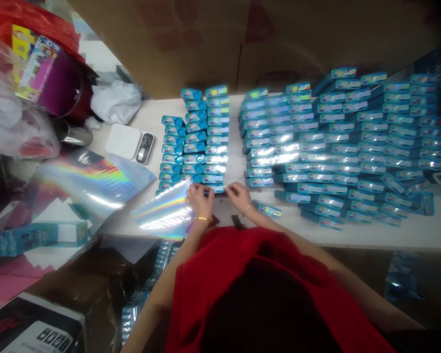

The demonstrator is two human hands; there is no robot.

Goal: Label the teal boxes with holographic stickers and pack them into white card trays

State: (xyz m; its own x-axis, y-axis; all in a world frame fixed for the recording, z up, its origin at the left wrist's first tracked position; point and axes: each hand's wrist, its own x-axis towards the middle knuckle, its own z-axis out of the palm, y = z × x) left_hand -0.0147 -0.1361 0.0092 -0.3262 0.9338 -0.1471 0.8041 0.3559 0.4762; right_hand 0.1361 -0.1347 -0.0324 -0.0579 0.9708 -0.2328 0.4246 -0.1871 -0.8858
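Grip, both hands: left hand [200,198] and right hand [239,197] face each other near the centre of the frame, fingers bent, tips drawn in with little gap; cannot tell through the blur whether either has hold of anything thin, such as a strip. Work piece: one small blue box [216,189] between the hands, at the lower end of the third column in the left-centre group. Left fingertips are at its left end, right fingertips just beside its right end; contact on the right uncertain. Shiny sheet [165,212] lies slantwise on the counter [235,132] at lower left of centre, its right side by the left hand. Two left columns [173,159] show round marks and no clear bright strip; third column [216,131] and the large group of boxes [338,167] across the right half show bright strips on many of their faces. Loose box [269,209] lies beside the right wrist. Step in hand, as judged: placing or smoothing a strip on the box between the hands. Next move, as judged, calls for keeping the strip square to the edges and pressing lightly from both ends, without nudging the neighbouring column.
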